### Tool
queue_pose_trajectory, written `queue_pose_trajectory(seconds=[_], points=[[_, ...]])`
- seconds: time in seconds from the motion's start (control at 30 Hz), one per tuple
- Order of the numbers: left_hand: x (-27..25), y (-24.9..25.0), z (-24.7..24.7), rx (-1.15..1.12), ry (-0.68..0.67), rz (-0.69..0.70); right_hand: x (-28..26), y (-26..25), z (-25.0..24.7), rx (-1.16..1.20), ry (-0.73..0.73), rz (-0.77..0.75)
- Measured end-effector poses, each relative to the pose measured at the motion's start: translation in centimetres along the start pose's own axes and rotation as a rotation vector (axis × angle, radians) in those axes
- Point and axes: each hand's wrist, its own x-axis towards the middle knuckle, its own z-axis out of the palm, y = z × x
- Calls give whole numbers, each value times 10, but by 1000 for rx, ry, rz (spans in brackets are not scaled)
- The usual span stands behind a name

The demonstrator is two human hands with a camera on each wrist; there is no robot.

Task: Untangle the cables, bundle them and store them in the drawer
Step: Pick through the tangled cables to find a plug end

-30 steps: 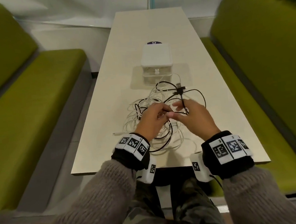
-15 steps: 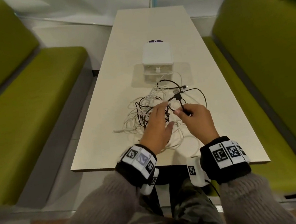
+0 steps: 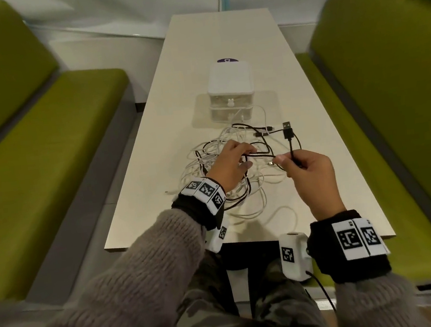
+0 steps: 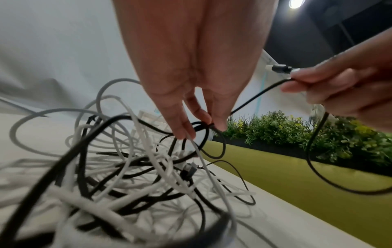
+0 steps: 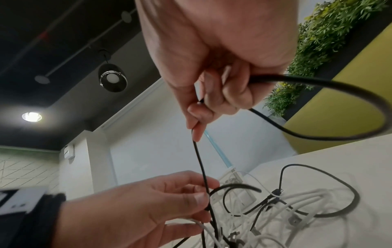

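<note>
Cable tangle [image 3: 226, 173] and drawer box [image 3: 231, 92] block mid-table [image 3: 160, 153]; its flanks lie bare.

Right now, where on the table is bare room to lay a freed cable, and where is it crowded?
Bare: the far table beyond the drawer unit; the strip left of the cable tangle along the left edge; the near right corner past the right hand. Crowded: between drawer unit and near edge, where the left hand and right hand hold a black cable.

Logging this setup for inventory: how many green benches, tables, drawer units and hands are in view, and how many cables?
Green benches: 2
Table: 1
Drawer unit: 1
Hands: 2, left hand and right hand, both pinching the black cable
Cables: black and white tangle, uncountable
Total: 6, cables excluded
</note>
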Motion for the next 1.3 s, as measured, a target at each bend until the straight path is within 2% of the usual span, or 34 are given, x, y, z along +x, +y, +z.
queue_pose_trajectory(seconds=[0.2, 0.33, 0.43, 0.6, 0.7, 0.77, 0.9, 1.1, 1.2, 1.3], points=[[-6, 3, 4, 103, 237, 129, -6, -9, -9, 115, 85, -12], [-3, 3, -4, 148, 338, 149, -5, -16, -13, 184, 136, -6], [0, -2, -21, 85, 329, 79, -1, -18, -22, 264, 210, 29], [-6, -24, -48, -63, 278, -172, 1, -17, -38, 461, 260, 122], [-14, -27, -50, -184, 236, -230, 1, -15, -29, 533, 247, 207], [-18, -28, -51, -351, 231, -258, 1, -13, -24, 559, 271, 284], [-27, -31, -54, -490, 316, -289, 2, -7, -28, 660, 383, 375], [-29, -39, -55, -538, 501, -308, 10, -7, -40, 747, 495, 336], [-22, -31, -58, -677, 535, -273, 15, -11, -41, 629, 501, 306], [-18, -23, -60, -807, 463, -268, 19, -12, -28, 383, 330, 277]])
